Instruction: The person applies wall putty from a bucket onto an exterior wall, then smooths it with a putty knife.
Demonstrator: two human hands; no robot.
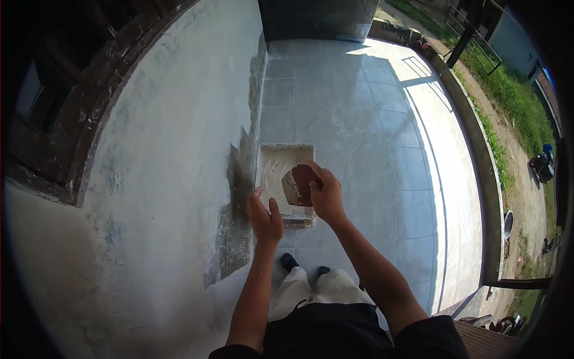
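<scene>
A rectangular tray (286,146) with pale walls stands close to the wall, beyond my feet. Creamy white plaster (275,170) lies smeared across its inside. My right hand (326,194) grips a flat reddish-brown scraper (305,184) over the tray's right side, fingers along its edge. Plaster coats the scraper's left edge. At the tray's near left corner is my left hand (265,219), thumb and fingers apart and nothing visible between them. Its fingertips look whitish. Whether they touch the rim, I cannot tell.
On the left rises a plastered wall (173,143) with a rough, darker grey strip (236,221) along its base. A dark wooden frame (78,137) is set in it. Grey floor tiles (371,161) run toward a dark panel (317,21). A low kerb (481,161) borders the right side.
</scene>
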